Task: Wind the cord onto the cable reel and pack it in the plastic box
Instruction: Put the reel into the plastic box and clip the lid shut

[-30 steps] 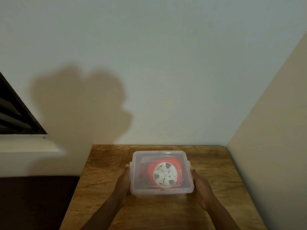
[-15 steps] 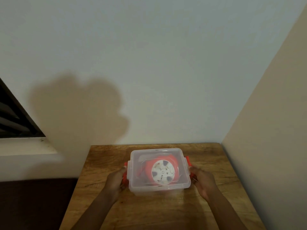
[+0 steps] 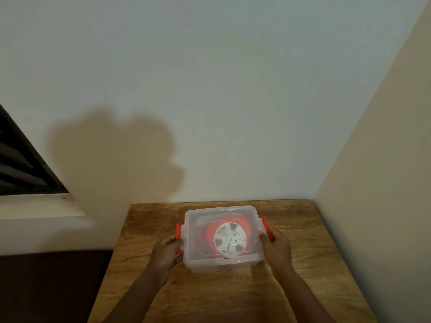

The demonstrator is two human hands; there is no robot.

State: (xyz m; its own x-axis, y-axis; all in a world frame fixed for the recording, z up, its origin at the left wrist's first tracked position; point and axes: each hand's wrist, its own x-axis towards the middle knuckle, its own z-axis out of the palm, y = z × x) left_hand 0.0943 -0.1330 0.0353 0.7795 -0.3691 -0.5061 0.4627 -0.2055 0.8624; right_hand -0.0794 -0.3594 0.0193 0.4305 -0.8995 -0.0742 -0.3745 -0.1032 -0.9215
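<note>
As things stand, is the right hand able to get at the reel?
Probably not directly: the reel sits inside the box with the lid on. The right hand rests on the right latch, outside the box.

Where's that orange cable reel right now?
In the head view, the cable reel lies inside the lidded clear plastic box on the wooden table, between the left hand and right hand at the box's orange latches.

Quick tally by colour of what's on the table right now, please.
Clear: 1, the box with its lid.
Red: 3, the reel inside and 2 clips, left clip and right clip.
Total: 4.
</note>
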